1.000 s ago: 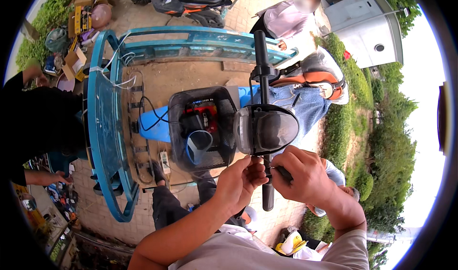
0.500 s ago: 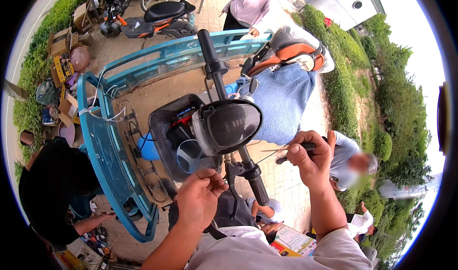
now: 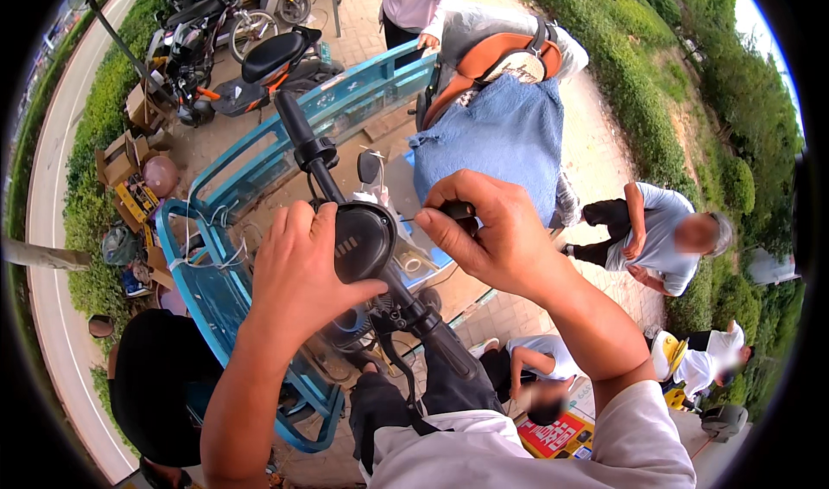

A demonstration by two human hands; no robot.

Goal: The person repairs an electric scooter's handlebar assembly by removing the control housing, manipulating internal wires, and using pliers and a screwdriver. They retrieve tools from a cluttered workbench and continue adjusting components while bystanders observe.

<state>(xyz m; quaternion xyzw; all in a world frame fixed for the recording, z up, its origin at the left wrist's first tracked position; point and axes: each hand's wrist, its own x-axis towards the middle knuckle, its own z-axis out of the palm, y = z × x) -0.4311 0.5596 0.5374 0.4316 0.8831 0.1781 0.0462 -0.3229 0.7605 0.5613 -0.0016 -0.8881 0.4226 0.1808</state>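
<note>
A dark, rounded headlight unit (image 3: 361,243) sits at the middle of a handlebar (image 3: 444,340). My left hand (image 3: 298,273) is wrapped round the headlight's left side, thumb at its lower edge and fingers over its top. To the right of the headlight, my right hand (image 3: 501,234) is closed on a screwdriver (image 3: 459,213). Its dark handle shows between thumb and fingers; the shaft cannot be made out now. A brake lever (image 3: 399,366) hangs below the handlebar's near end.
Past the handlebar lies a blue metal cart bed (image 3: 226,171) with railings. A blue cloth (image 3: 496,139) covers part of an orange-brown seat (image 3: 496,55). One person (image 3: 652,238) stands at the right, another (image 3: 414,5) behind the cart. Parked scooters (image 3: 272,57) and cardboard boxes (image 3: 121,161) are at the left.
My left hand has moved up from below onto the headlight. My right hand has come in leftward and up with the screwdriver, closer to the headlight. The view has shifted, and the handlebar appears turned.
</note>
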